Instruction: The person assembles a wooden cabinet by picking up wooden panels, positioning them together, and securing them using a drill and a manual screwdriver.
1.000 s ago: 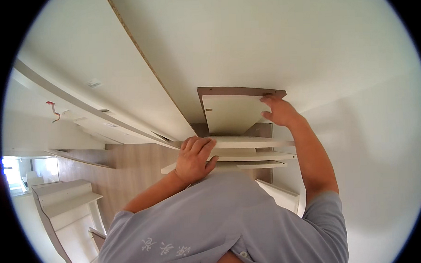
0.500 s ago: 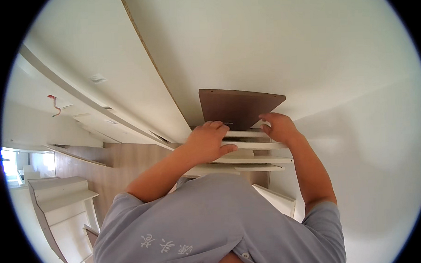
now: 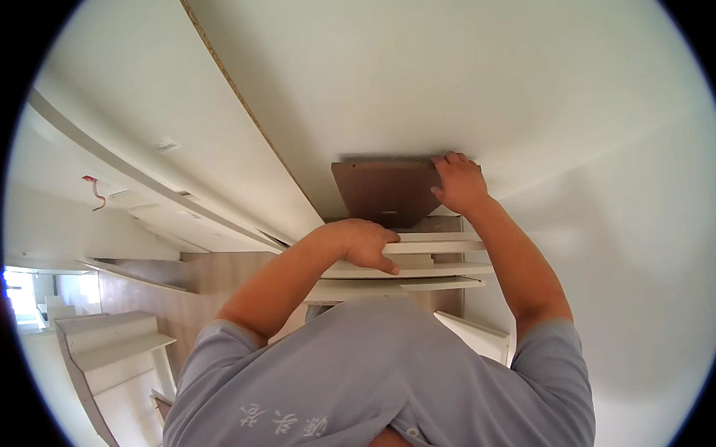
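Note:
A dark brown board (image 3: 384, 189) stands on edge close to the pale wall in front of me. My right hand (image 3: 461, 184) is closed over its top right corner, fingertips over the upper edge and thumb on the near face. Nearer to me, several white panels (image 3: 441, 246) stand one behind another. My left hand (image 3: 363, 243) grips the far ones at their left part, with its thumb on the near side and its fingers partly hidden behind. A gap separates these panels from the brown board.
Along the left leans a tall white panel (image 3: 213, 126) with a raw chipboard edge. A white cabinet frame (image 3: 114, 366) lies at the lower left on the wood-look floor (image 3: 218, 276). A red cable (image 3: 95, 193) sticks out at the left. Another white panel (image 3: 476, 334) is low beside my right side.
My right hand has moved up and taken hold of the brown board's top right corner. The board now leans back closer to the wall. The far white panels and my left hand have shifted slightly toward me.

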`<state>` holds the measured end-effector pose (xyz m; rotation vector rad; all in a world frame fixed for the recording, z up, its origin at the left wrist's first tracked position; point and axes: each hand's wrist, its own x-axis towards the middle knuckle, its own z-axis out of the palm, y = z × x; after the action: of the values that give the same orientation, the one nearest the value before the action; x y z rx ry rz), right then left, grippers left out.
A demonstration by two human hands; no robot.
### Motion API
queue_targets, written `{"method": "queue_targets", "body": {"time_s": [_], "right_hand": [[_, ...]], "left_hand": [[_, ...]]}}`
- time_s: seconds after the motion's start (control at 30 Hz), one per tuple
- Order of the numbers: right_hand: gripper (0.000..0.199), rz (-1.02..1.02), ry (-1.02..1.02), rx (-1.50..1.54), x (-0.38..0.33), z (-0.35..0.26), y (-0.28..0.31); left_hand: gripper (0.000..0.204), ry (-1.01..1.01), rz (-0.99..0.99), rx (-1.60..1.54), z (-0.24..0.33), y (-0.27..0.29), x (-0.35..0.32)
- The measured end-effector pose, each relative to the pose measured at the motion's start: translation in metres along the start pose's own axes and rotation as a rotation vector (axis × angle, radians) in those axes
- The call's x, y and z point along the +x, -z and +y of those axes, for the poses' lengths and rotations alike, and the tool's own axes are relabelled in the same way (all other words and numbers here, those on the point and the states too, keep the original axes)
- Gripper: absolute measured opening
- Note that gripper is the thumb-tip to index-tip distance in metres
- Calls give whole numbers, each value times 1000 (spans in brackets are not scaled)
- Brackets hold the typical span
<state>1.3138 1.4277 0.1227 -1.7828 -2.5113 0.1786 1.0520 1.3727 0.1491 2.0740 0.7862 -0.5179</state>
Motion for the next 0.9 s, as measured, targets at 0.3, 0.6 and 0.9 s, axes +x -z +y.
{"method": "queue_targets", "body": {"time_s": [0.3, 0.6, 0.9], "right_hand": [[34, -433, 174, 37, 17, -22, -29], [31, -441, 72, 10, 3, 29, 7], [26, -372, -106, 16, -47, 62, 35]], "left_hand": [[69, 76, 35, 49, 12, -5, -7], [68, 72, 84, 22, 15, -10, -19], [66, 27, 140, 30, 5, -15, -14]]}}
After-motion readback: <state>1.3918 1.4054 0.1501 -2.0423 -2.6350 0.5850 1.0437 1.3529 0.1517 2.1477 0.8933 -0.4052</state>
